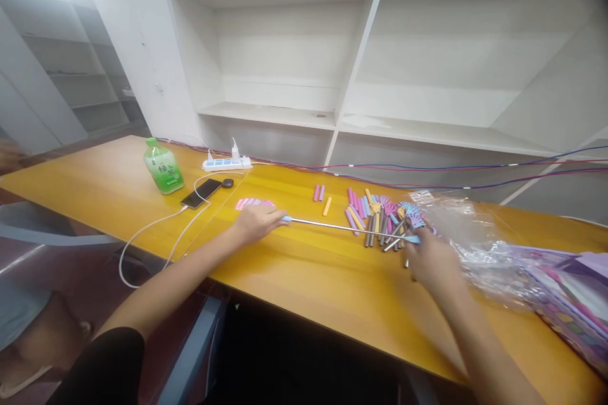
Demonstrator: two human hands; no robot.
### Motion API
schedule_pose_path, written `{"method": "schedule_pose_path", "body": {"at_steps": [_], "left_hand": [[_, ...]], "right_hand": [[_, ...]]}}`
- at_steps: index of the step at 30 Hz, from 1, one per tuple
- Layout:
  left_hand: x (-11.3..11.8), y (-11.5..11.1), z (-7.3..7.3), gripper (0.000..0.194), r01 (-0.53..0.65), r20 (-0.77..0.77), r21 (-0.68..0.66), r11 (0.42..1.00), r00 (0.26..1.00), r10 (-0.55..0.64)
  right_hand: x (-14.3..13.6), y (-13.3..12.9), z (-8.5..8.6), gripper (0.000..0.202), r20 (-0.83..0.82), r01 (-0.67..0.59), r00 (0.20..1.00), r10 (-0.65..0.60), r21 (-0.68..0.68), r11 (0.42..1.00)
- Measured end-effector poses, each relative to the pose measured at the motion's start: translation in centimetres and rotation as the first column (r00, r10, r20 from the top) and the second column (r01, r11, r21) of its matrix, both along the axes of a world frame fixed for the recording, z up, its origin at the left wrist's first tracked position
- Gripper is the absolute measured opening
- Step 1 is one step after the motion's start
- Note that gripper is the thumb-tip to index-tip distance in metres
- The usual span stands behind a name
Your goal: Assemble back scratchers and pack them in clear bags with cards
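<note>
A telescopic back scratcher (342, 225) with a thin metal rod and light-blue ends is stretched out between my hands above the table. My left hand (256, 223) is closed on its left blue end. At the other blue end my right hand (434, 262) grips it, somewhat blurred, its fingers partly hidden. Beside and behind the rod lies a pile of back scratcher parts (375, 209), with metal rods, claw heads and pink, purple, yellow and blue sleeves. A pink and purple sleeve pair (318, 192) and a yellow sleeve (327, 205) lie apart. Pink striped pieces (255, 203) rest behind my left hand.
Clear plastic bags (479, 253) and a purple patterned bag (565, 304) occupy the right side. Leftward are a green tea bottle (163, 168), a charging phone (202, 193), a black case (228, 183) and a power strip (227, 164). Cables run along white shelves (280, 112). Another person (38, 329) sits lower left.
</note>
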State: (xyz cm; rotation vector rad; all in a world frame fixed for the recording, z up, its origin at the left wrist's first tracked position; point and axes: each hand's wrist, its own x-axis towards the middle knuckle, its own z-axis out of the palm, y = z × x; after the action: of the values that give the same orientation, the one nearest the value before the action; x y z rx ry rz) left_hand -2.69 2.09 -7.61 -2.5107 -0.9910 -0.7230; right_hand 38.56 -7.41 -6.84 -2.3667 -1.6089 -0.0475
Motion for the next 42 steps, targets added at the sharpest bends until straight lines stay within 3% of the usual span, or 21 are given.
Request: {"method": "schedule_pose_path", "body": {"at_steps": [4, 7, 13, 18, 22, 26, 33, 42], "left_hand": [[5.3, -0.7, -0.9, 0.047, 0.068, 0.008, -0.033, 0.997, 0.998, -0.067], [7.2, -1.0, -1.7, 0.047, 0.082, 0.071, -0.079, 0.994, 0.995, -0.077], [7.1, -1.0, -2.4, 0.049, 0.116, 0.053, -0.129, 0.985, 0.992, -0.110], [7.2, -1.1, -2.1, 0.046, 0.111, -0.047, -0.071, 0.991, 0.992, -0.115], [7.8, -2.0, -1.6, 0.031, 0.097, -0.137, -0.055, 0.994, 0.985, -0.104], [8.7, -3.2, -1.1, 0.016, 0.014, -0.165, -0.149, 0.989, 0.986, -0.039], [9.4, -3.3, -0.6, 0.021, -0.123, -0.246, -0.308, 0.943, 0.968, 0.046], [9.3, -2.8, -0.5, 0.021, -0.156, -0.316, -0.309, 0.938, 0.947, 0.053]], "right_hand": [[-9.3, 1.2, -0.2, 0.034, 0.051, -0.124, 0.991, 0.125, -0.031, 0.992], [-12.6, 0.8, 0.4, 0.041, 0.140, -0.176, 0.974, 0.178, -0.032, 0.984], [-10.8, 0.8, 0.7, 0.035, 0.199, -0.286, 0.931, 0.307, -0.126, 0.950], [-9.6, 1.3, 0.4, 0.029, 0.265, -0.407, 0.868, 0.419, -0.101, 0.908], [-10.5, 1.2, 0.5, 0.028, 0.229, -0.407, 0.875, 0.425, -0.125, 0.905], [-11.4, 1.2, 0.4, 0.033, 0.228, -0.419, 0.867, 0.443, -0.149, 0.896], [-11.5, 0.8, 1.0, 0.025, 0.258, -0.413, 0.852, 0.456, -0.205, 0.888], [-11.5, 0.7, 0.7, 0.023, 0.284, -0.394, 0.849, 0.446, -0.221, 0.892]]}}
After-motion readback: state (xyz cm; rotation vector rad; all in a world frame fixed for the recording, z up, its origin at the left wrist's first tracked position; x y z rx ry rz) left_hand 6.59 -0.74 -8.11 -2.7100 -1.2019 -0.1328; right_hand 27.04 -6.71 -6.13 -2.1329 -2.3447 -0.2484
